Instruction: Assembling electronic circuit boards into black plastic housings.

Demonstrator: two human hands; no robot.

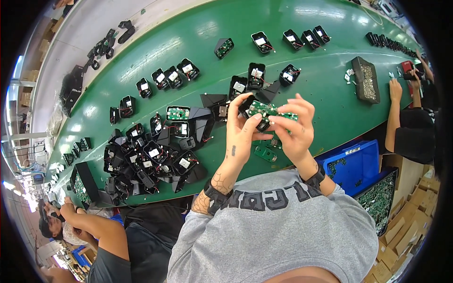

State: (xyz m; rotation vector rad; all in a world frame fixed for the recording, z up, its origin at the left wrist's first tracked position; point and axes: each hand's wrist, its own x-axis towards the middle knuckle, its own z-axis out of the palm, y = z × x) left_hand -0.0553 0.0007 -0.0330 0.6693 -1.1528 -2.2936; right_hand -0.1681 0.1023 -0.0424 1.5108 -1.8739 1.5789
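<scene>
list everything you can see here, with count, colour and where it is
green circuit board: one, held in both hands above the belt
small black plastic housing: one, under the board, in the left hand
green conveyor belt: one, running across the view
open black housings with white parts and wires: many, heaped at lower left, others scattered along the belt
loose green boards: a few, on the belt below the hands
black tray of small metal parts: one, right side of the belt
blue bin: one, lower right, holding green boards
co-workers: one at right edge, one at lower left
left hand: one, black wrist strap
right hand: one, black wrist strap
</scene>
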